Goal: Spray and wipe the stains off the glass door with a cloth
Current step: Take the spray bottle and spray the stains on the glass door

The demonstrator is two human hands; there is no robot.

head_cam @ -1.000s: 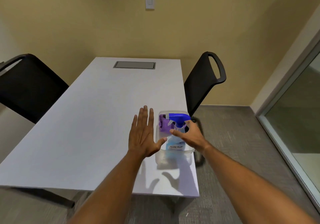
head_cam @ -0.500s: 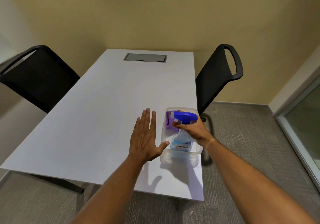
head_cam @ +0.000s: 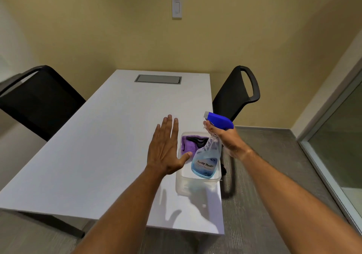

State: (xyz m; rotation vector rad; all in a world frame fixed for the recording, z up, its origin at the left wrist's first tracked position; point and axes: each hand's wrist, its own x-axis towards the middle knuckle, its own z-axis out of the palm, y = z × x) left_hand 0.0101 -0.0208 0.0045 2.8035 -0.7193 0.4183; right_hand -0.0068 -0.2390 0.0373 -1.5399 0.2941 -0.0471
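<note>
My right hand [head_cam: 228,140] grips the neck of a clear spray bottle [head_cam: 205,161] with a blue trigger head and pale blue liquid, holding it tilted above a clear plastic bin [head_cam: 180,187] near the table's right edge. A purple cloth [head_cam: 189,144] lies bunched in the bin's far end. My left hand [head_cam: 165,147] hovers flat, fingers spread, just left of the bin, its thumb over the bin's rim. The glass door [head_cam: 340,136] stands at the far right, seen at a steep angle.
The white table [head_cam: 98,146] has a grey cable hatch [head_cam: 158,79] at its far end. A black chair [head_cam: 37,100] stands on the left, another black chair [head_cam: 237,95] on the right behind the bin. Grey carpet lies between table and door.
My right hand has closed on the spray bottle and lifted it up out of the bin, uncovering the purple cloth. My left hand stays flat beside the bin.
</note>
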